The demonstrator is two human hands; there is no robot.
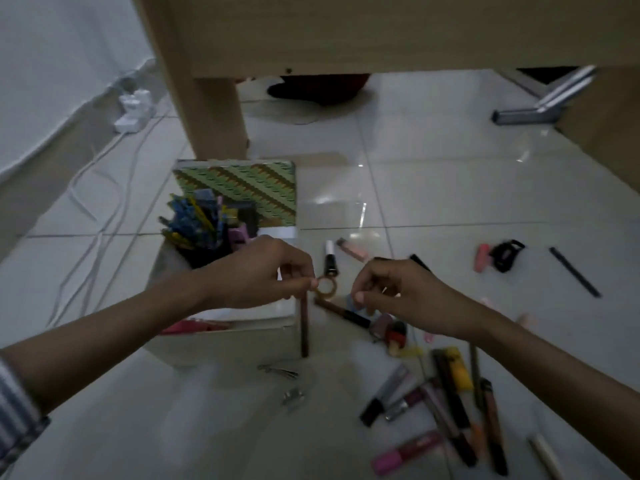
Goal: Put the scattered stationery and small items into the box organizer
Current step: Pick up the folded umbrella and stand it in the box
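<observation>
fingers: left hand (263,275) pinches a brown pencil (304,327) by its top end; right hand (405,292) is curled, cannot tell if it holds anything.
pencil axis: near upright, tip down, along the right edge of the box organizer (225,341).
ring: amber ring (325,287) at the left fingertips, between both hands.
nearer hand: left, already over the box; a small leftward shift seems enough.

The white tiled floor (415,188) carries a box (242,337) at 8 o'clock, pens and tubes (450,403) at 5, a black hair clip (507,255) at 3, and a power strip (133,114) at 10.
</observation>
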